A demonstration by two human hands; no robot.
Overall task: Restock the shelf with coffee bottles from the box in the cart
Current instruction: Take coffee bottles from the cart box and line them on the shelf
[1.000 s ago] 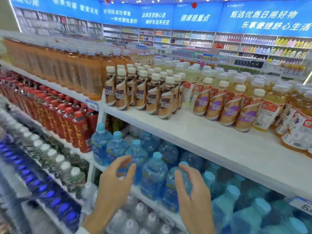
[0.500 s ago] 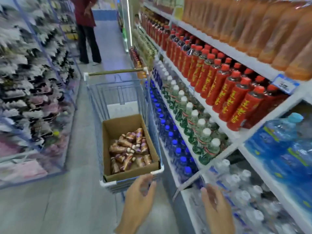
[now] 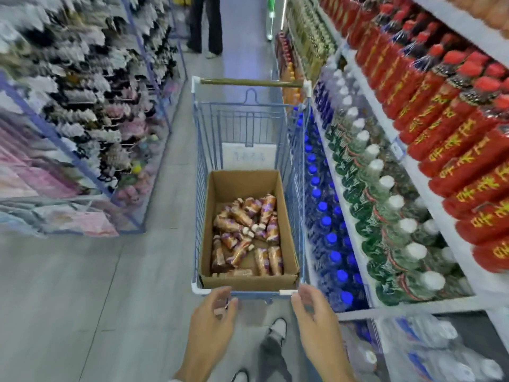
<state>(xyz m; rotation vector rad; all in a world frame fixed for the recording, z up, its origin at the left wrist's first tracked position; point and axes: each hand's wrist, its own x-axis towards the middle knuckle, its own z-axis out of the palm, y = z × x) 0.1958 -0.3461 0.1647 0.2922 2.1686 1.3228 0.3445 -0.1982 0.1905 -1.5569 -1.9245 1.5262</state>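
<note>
A blue wire cart (image 3: pixel 202 150) stands in the aisle straight ahead. An open cardboard box (image 3: pixel 242 183) fills its near half, and several brown coffee bottles (image 3: pixel 248 232) lie jumbled on the box floor. My left hand (image 3: pixel 213 318) hovers just short of the cart's near rim, fingers loosely curled and holding nothing. My right hand (image 3: pixel 314 315) is at the rim's right corner, fingers apart and also holding nothing. The shelf with the standing coffee bottles is out of view.
Shelving (image 3: pixel 451 221) runs along the right: red bottles on top, white-capped green bottles below, blue-capped bottles lower, clear water bottles nearest. A rack of hanging goods (image 3: pixel 82 106) lines the left. A person's legs (image 3: pixel 206 26) stand far down the aisle. My shoes (image 3: pixel 275 329) show below.
My view has swung from the coffee shelf leftward and down onto the cart. Both hands have come away from the shelf and now sit at the cart's near rim.
</note>
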